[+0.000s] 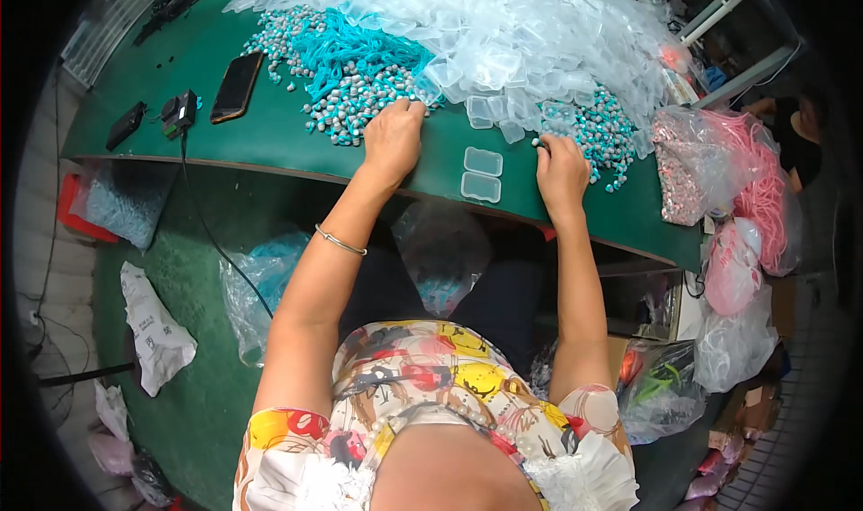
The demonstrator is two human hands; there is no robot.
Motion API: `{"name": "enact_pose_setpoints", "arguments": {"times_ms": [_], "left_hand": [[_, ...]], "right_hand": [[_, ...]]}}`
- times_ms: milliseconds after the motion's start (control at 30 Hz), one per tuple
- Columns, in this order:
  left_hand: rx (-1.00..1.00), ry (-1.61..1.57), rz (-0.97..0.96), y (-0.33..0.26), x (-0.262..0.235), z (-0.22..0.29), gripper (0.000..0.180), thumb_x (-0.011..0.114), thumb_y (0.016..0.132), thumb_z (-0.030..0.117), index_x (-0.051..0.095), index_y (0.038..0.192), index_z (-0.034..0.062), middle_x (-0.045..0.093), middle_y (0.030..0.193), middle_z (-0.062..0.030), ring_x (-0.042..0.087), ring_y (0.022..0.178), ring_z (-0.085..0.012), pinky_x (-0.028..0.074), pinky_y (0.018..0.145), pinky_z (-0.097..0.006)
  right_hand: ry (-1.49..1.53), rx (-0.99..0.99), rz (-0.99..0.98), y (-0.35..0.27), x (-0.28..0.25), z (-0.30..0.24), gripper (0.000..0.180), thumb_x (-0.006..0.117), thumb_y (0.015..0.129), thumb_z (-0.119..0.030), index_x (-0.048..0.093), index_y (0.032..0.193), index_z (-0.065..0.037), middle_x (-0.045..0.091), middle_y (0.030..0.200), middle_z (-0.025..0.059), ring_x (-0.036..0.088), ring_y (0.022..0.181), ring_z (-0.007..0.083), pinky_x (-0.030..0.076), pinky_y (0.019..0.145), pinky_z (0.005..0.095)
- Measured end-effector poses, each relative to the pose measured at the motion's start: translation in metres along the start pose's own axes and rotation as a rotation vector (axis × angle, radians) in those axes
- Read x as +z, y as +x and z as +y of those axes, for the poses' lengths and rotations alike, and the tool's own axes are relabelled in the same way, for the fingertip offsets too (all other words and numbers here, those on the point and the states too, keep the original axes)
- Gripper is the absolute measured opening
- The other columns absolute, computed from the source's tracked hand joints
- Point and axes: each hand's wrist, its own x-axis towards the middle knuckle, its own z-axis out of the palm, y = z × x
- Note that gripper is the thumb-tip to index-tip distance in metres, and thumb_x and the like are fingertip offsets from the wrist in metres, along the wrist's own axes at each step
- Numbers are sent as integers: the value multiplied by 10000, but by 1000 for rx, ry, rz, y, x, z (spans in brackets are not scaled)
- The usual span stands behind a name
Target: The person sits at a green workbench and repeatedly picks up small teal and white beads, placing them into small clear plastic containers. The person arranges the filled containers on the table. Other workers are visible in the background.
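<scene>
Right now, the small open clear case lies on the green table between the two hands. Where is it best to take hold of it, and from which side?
Probably by the long outer edges of the clear case, pinched from above. It lies flat and open, two shallow halves joined in the middle, with bare green table around it. The right hand is nearer; the left hand rests on the teal earplug pile.

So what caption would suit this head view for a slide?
Left hand in teal earplugs, right hand by an open clear case on a green table.
</scene>
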Motion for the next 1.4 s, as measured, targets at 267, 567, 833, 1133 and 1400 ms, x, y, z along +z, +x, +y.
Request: {"name": "enact_pose_setpoints", "arguments": {"times_ms": [267,567,833,1133,1400], "left_hand": [[-44,-179,-19,-10,-6,3,133,671,841,58,687,974,50,651,919,-147,654,814,-346,520,696,-440],[48,-568,-268,-47,-31,60,96,688,812,74,678,903,45,630,922,-121,637,848,-323,513,755,-417],[105,-307,-265,-43,-28,63,118,686,806,152,691,885,64,619,907,-103,627,888,-319,497,764,-450],[132,-220,-204,-55,-50,40,198,740,768,202,672,898,69,595,873,-80,614,837,-294,460,739,-439],[62,-238,-105,-65,-56,20,239,781,743,209,645,882,69,580,869,-89,606,835,-306,475,709,-430]], "right_hand": [[-48,-36,22,1,12,-2,128,703,827,-99,656,946,-115,656,922,73,643,885,288,444,763,428],[504,-174,-303,-22,-44,-61,85,678,784,-52,676,867,-71,645,851,70,635,832,286,462,763,409],[298,-309,-342,-15,-31,-72,104,677,788,-71,693,890,-82,616,845,74,620,848,286,459,743,426],[652,-215,-482,-4,-15,-90,199,568,803,26,628,988,-17,615,874,140,629,779,312,508,688,406],[734,-290,-475,31,4,-109,269,489,811,56,607,1044,-9,608,871,165,635,777,306,506,712,392]]}}
